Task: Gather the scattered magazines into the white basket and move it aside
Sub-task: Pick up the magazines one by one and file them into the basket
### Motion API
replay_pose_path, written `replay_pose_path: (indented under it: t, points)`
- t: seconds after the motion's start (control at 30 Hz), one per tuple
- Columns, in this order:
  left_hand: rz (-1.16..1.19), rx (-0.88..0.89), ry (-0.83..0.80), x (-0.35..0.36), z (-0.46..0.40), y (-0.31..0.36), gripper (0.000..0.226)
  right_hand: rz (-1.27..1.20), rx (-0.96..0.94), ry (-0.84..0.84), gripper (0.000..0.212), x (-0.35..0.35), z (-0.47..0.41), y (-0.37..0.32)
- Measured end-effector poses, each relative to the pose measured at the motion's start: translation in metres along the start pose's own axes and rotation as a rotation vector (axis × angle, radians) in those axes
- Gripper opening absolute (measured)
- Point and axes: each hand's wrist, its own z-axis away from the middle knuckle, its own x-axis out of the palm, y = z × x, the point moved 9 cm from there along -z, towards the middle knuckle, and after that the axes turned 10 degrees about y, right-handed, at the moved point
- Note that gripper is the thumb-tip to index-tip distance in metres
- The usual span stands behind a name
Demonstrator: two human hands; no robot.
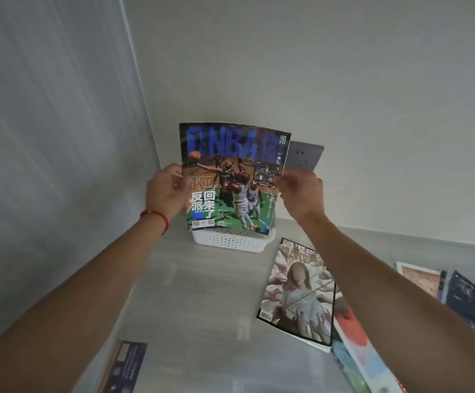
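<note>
Grey tabletop point(202, 293) against white corner walls point(344, 80)

One wide-angle view from the person's head, facing forward and down. It sits close over the table point(202, 293), toward a wall corner.

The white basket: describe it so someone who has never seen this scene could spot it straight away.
Start at the far corner of the grey table, where it meets the wall below the grey wall socket. The white basket sits there, partly hidden behind the basketball magazine held upright by the left hand and right hand. It is the only perforated plastic thing; everything else is flat and printed.
</note>
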Motion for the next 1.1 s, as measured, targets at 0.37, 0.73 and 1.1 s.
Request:
replay_pose_path:
  t: [0.37,0.73,1.1]
  points:
    - [0.022,-0.152,-0.072,0.049,-0.037,-0.044,0.005,0.044,0.088,0.069,0.012,0.028,-0.03,0.028]
    - [0.156,-0.396,-0.017,0.074,-0.048,-0.108,0.051,0.05,0.093,0.009,0.023,0.067,-0.035,0.048]
    - [0.11,-0.342,-0.249,0.116,-0.021,-0.096,0.023,-0.076,0.317,-0.258,0.048,0.096,-0.005,0.092]
